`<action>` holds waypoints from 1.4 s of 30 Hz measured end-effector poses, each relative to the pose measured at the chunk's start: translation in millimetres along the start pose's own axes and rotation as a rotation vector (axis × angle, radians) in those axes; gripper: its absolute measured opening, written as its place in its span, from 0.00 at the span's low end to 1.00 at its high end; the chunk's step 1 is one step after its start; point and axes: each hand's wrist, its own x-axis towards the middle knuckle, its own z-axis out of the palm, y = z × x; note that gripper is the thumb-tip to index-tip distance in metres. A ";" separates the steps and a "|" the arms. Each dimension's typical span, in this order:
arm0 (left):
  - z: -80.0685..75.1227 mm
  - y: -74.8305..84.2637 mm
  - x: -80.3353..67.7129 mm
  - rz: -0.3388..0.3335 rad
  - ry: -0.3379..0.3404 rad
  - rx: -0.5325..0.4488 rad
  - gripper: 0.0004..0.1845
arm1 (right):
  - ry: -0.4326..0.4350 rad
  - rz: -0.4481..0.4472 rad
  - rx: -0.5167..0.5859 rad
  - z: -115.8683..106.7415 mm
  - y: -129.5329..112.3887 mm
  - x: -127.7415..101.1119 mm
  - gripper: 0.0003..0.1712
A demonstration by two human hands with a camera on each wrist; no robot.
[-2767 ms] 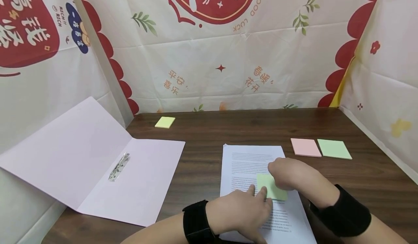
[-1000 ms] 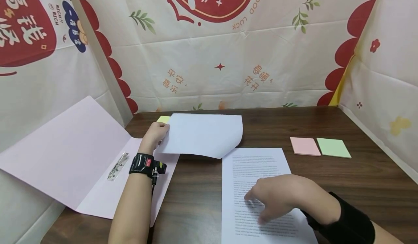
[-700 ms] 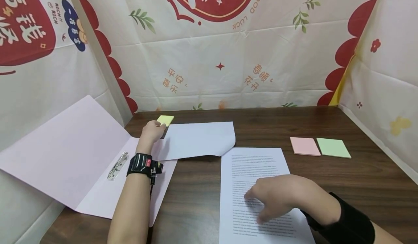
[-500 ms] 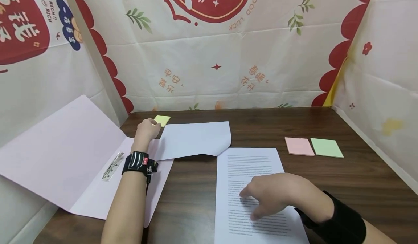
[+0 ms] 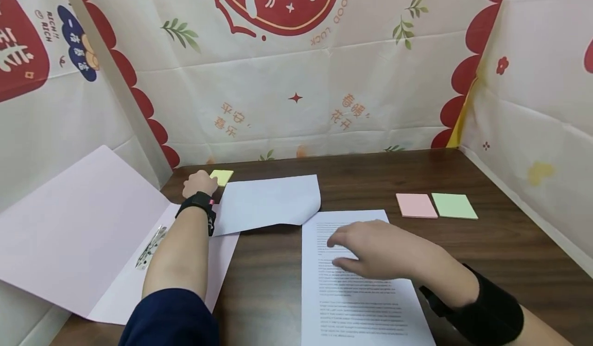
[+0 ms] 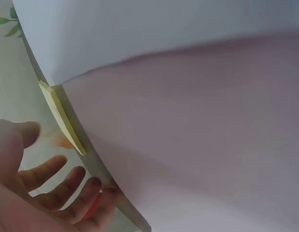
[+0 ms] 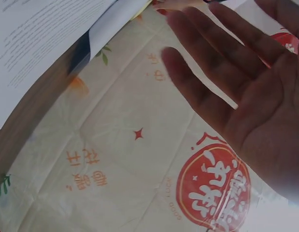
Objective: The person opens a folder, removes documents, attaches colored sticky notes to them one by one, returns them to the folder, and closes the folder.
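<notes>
I see left hand open, fingers loose, beside yellow sticky pad near desk's far left corner. Right hand flat, fingers straight, over printed stack at front edge. Loose sheet lies between.

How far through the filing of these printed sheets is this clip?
Early on, by the look of it. Done: one sheet lies blank side up, partly on the open pink folder. In hand: the left hand sits at that sheet's far corner by the yellow pad, fingers loose; the right hand lies flat on the printed stack. Left: the stack is unfiled, and the folder clip holds nothing.
</notes>
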 end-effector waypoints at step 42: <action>-127.4 96.5 -106.2 0.512 0.034 -1.278 0.10 | 0.177 0.117 0.148 -25.5 47.0 40.2 0.10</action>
